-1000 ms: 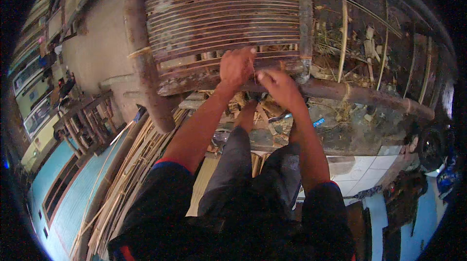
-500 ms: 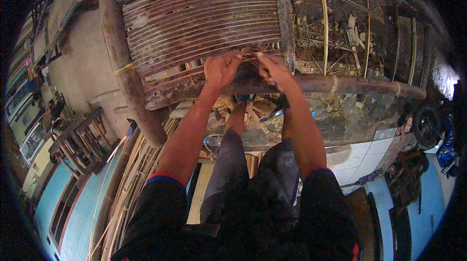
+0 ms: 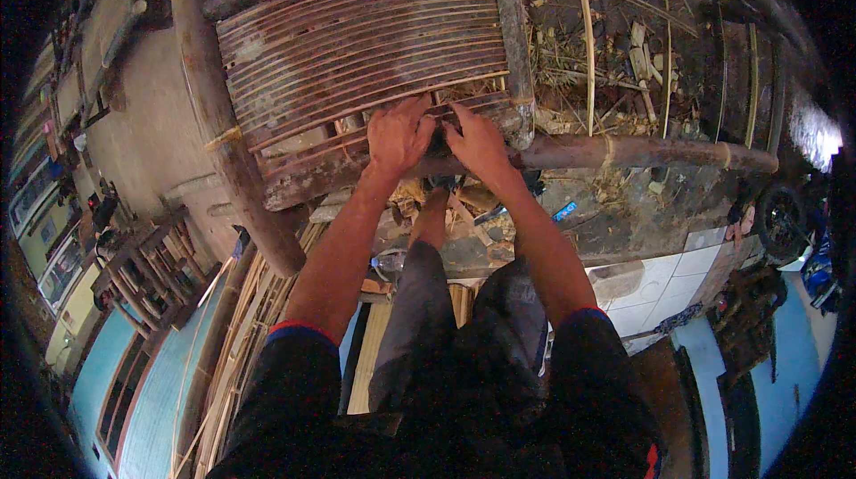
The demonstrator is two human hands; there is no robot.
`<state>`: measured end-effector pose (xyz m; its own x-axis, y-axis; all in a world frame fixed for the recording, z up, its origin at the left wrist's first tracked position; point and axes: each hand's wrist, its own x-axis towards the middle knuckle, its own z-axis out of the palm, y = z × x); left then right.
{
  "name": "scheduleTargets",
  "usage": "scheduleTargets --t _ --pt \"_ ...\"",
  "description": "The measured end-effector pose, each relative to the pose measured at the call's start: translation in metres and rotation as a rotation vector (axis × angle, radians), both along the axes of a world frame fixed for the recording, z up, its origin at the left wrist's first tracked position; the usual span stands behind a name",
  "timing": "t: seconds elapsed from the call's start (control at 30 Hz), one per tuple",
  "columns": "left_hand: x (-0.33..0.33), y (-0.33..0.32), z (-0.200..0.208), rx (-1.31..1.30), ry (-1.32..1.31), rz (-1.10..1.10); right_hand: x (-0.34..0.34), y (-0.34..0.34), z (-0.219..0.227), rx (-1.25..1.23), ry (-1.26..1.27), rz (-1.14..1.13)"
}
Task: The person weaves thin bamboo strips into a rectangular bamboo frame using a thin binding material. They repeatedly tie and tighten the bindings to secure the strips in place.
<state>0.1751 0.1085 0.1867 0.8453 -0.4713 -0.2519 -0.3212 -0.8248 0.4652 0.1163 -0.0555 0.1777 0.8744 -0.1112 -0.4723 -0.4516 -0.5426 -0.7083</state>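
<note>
A slatted panel of thin bamboo strips (image 3: 357, 51) spans a frame of thick round poles in front of me. At its near edge my left hand (image 3: 399, 133) lies with its fingers curled down by the nearest strips. Close on its right, my right hand (image 3: 480, 142) has thumb and fingers bent inward over the same edge. Both hands are closed, and their fingertips meet the dark gap between the strips and the near pole (image 3: 571, 152). Whatever they pinch is too small or hidden to make out.
A crosspiece pole (image 3: 514, 42) borders the panel on the right; wood scraps (image 3: 644, 60) litter the ground beyond it. Long bamboo strips (image 3: 241, 336) lie at my left, near a small wooden stand (image 3: 147, 269). A wheel (image 3: 783, 225) stands far right.
Both hands have come down lower onto the panel's near edge. The thin strand visible between them earlier is now out of sight. My right hand has shifted left and turned.
</note>
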Motion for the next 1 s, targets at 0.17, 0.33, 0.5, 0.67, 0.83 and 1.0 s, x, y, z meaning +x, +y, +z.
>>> scheduleTargets --t 0.17,0.33,0.5,0.67,0.83,1.0 --pt "0.008 -0.011 0.002 0.282 0.092 0.010 0.040 0.000 -0.009 0.639 0.407 -0.240" --pt "0.014 -0.020 -0.010 0.422 0.041 0.013 0.045 0.008 -0.067 0.838 0.494 -0.267" --pt "0.017 -0.018 -0.005 0.382 0.006 -0.061 0.058 0.011 -0.057 0.872 0.672 -0.404" --pt "0.016 -0.010 -0.007 0.263 -0.001 -0.015 0.066 -0.006 -0.031 0.445 0.470 0.061" --pt "0.016 -0.014 -0.001 0.331 0.204 0.034 0.056 -0.028 -0.042 -0.377 -0.040 0.639" --pt "0.012 -0.017 0.001 0.347 0.085 0.060 0.038 -0.073 -0.029 -0.580 -0.045 0.564"
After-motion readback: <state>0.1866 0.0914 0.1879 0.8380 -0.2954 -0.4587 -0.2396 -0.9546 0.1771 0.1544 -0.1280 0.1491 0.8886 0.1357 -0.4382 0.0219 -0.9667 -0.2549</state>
